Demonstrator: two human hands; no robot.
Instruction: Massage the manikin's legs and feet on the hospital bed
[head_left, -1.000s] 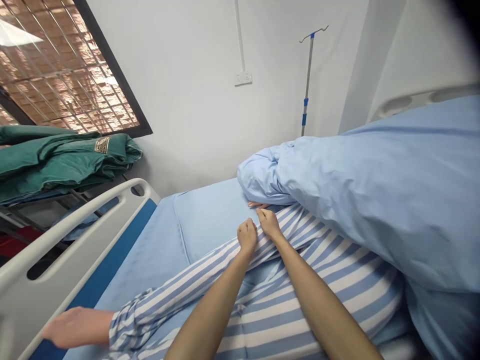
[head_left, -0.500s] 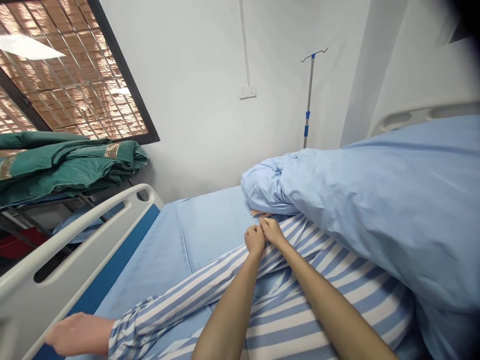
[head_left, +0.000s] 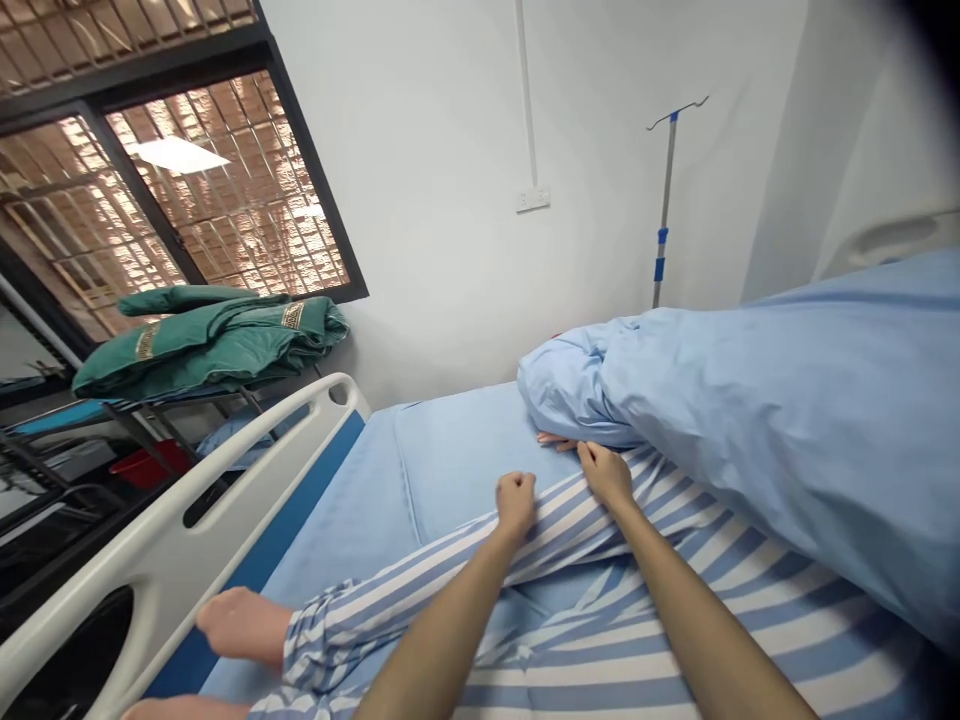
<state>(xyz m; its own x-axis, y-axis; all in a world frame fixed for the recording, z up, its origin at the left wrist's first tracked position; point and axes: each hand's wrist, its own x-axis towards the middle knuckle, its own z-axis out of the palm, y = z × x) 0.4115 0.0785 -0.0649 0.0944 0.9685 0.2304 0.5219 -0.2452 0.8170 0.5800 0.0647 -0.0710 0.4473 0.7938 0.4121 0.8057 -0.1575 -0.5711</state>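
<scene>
Left hand and right hand, fingers curled, lay on blue-and-white striped cloth trouser leg, hold unclear; pale-blue cloth quilt bunched at two o'clock, apparently exposing it.

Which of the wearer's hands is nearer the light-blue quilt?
Right. The right hand is close beside the quilt; the left hand is farther off, toward the footboard.

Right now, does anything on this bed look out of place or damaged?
Nothing looks spilled or damaged. The blue quilt is bunched up on the right, leaving the striped trousers uncovered, and fingers poke oddly from under its edge. One trouser cuff is rumpled above the foot.
</scene>
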